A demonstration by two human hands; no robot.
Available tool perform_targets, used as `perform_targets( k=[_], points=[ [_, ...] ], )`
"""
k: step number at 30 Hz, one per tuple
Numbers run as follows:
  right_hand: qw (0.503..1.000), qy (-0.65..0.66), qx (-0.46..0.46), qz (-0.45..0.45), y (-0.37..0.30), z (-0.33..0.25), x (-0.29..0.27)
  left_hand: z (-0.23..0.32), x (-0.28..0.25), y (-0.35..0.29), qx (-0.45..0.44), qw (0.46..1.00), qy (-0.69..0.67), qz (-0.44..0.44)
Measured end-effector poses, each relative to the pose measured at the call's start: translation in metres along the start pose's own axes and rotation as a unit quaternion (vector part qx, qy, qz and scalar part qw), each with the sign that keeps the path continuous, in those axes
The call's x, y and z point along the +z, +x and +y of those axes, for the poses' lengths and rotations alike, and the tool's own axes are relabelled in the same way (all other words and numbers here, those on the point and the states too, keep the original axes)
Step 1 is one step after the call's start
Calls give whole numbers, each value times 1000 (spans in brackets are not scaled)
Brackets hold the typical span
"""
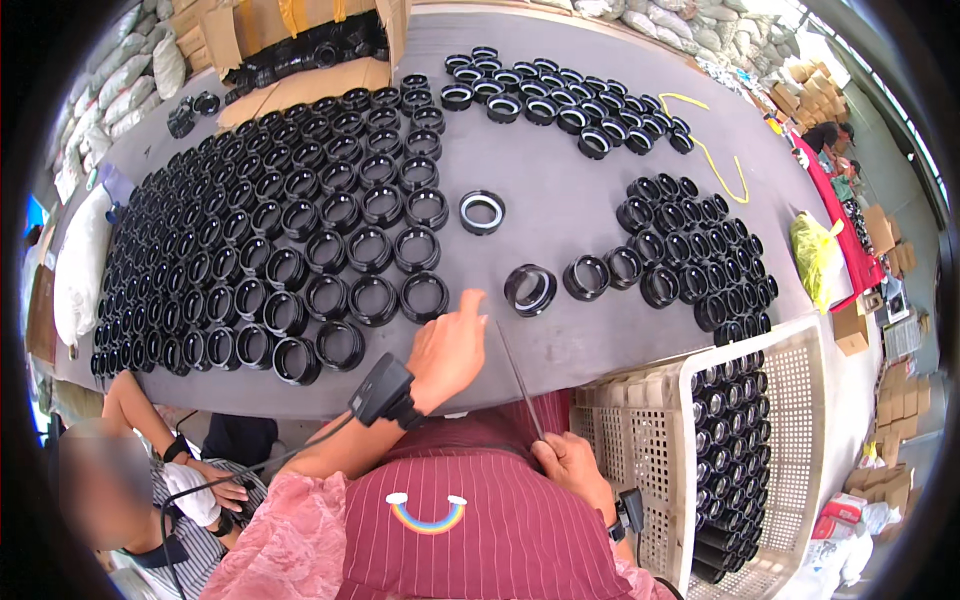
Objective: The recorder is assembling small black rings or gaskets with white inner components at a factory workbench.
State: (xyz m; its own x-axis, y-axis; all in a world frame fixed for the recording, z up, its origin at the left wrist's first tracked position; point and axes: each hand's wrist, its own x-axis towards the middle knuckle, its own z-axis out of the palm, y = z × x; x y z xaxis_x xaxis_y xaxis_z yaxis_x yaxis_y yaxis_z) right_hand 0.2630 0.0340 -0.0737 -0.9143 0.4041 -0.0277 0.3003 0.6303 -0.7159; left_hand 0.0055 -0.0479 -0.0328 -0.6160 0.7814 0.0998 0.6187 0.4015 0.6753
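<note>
Black rings [424,317] are sitting in groups on the tabletop [570,190]; the left hand [450,345] is hovering near some, finger spacing unclear, while the right hand [572,465] is clamping its fingers on a thin rod [521,383].

Right fingers [550,452] hold thin rod [518,376]; left fingers [471,303] near black rings [424,317].

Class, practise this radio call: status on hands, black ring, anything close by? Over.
Left hand: nothing visible in it. Right hand: gripping thin rod. Loose black ring near rod's tip. Perforated crate beside right wrist.
</note>
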Motion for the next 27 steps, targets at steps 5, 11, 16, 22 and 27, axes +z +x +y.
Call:
perform_targets(
  k=[5,11,16,22,27],
  points=[
    [999,15,43,10,16,-12,-12,20,-16,14,36,997,39,48],
    [999,-4,38,17,10,-7,-11,16,2,62,87,979,181,25],
    [994,24,74,79,-2,3,-11,34,4,81,32,987,152,-42],
    [973,155,116,127,-8,7,-12,31,29,100,-101,870,-471,-102],
    [990,41,112,69,1,4,-20,1,45,93,-112,926,-349,-89]
  ],
)
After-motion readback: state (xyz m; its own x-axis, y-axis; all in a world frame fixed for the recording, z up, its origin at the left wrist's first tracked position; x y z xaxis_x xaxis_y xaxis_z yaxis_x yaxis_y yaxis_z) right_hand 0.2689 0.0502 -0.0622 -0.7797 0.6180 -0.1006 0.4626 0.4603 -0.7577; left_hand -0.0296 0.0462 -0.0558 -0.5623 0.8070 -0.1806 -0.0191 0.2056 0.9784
